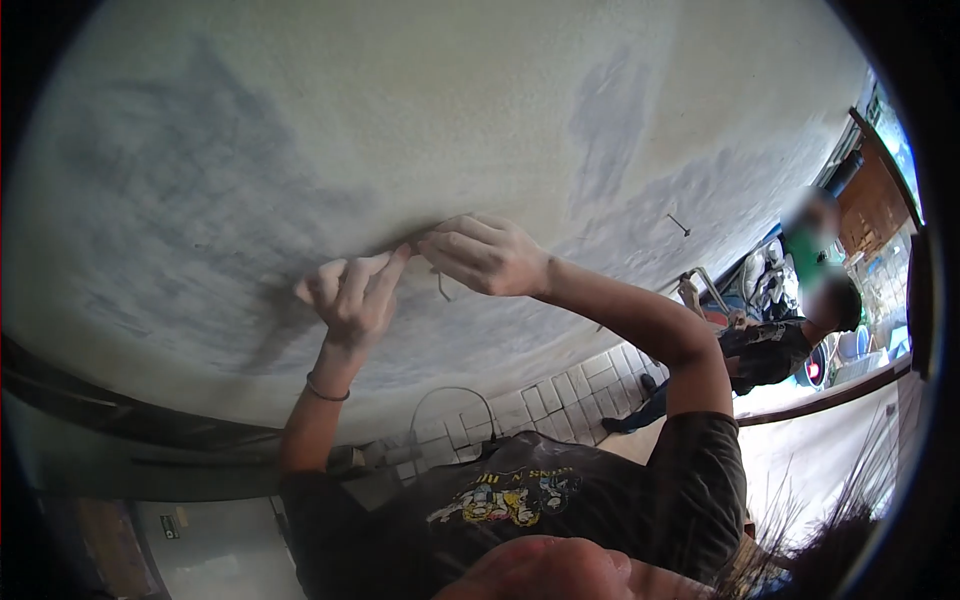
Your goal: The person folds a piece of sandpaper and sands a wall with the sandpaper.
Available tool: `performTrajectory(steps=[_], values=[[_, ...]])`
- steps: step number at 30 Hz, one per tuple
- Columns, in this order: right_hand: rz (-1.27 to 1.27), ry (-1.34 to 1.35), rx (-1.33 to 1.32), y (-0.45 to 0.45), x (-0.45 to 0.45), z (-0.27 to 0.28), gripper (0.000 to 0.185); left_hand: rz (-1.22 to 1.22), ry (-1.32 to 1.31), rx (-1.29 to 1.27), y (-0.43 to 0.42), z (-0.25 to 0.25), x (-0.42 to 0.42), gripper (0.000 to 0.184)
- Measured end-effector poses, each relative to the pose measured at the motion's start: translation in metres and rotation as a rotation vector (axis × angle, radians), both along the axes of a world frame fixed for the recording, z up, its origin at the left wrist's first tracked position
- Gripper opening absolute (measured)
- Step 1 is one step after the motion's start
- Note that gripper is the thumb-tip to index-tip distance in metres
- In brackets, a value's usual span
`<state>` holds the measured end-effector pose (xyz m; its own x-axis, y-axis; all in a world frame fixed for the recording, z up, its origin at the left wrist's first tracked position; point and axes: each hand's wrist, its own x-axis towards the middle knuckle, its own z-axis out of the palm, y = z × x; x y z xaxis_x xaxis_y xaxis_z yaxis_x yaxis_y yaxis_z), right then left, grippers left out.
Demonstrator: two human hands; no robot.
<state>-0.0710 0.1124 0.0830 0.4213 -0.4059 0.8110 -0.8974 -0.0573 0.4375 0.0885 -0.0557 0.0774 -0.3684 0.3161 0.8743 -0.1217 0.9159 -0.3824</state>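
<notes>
My left hand (pixel 355 298) and my right hand (pixel 487 255) are raised close to the pale wall (pixel 480 110), their fingertips nearly meeting. Both are closed, with fingers bent and pinched around something small and dark at the wall that I cannot make out. A thin bent metal piece, like a hook (pixel 443 287), hangs just below my right fingers; whether I hold it is unclear. A dark band circles my left wrist.
A small metal rod (pixel 678 225) sticks out of the wall to the right. Beyond it are two people, one in a dark shirt (pixel 770 352) and one in green (pixel 803 258). Pale brick paving (pixel 560 405) lies below. A thin dark cable (pixel 455 389) loops near my shirt.
</notes>
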Motion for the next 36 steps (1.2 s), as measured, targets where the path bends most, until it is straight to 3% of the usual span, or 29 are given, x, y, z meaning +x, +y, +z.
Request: performTrajectory(steps=[6, 13, 20, 34, 36], values=[[0.000, 0.026, 0.007, 0.034, -0.029, 0.001, 0.020, -0.081, 0.002, 0.031, 0.025, -0.010, -0.035, 0.034], [-0.104, -0.039, -0.021, 0.091, -0.070, -0.007, 0.026, -0.197, -0.083, 0.004, 0.069, 0.011, -0.091, 0.012], [-0.160, -0.116, 0.002, 0.117, -0.077, -0.014, 0.032, -0.223, -0.159, -0.053, 0.089, 0.017, -0.115, 0.011], [-0.087, -0.030, -0.008, 0.042, -0.024, -0.002, 0.027, -0.105, -0.091, -0.087, 0.023, 0.022, -0.041, 0.013], [-0.075, -0.008, 0.024, 0.027, -0.012, 0.003, 0.027, -0.093, -0.047, -0.082, 0.011, 0.020, -0.026, 0.005]])
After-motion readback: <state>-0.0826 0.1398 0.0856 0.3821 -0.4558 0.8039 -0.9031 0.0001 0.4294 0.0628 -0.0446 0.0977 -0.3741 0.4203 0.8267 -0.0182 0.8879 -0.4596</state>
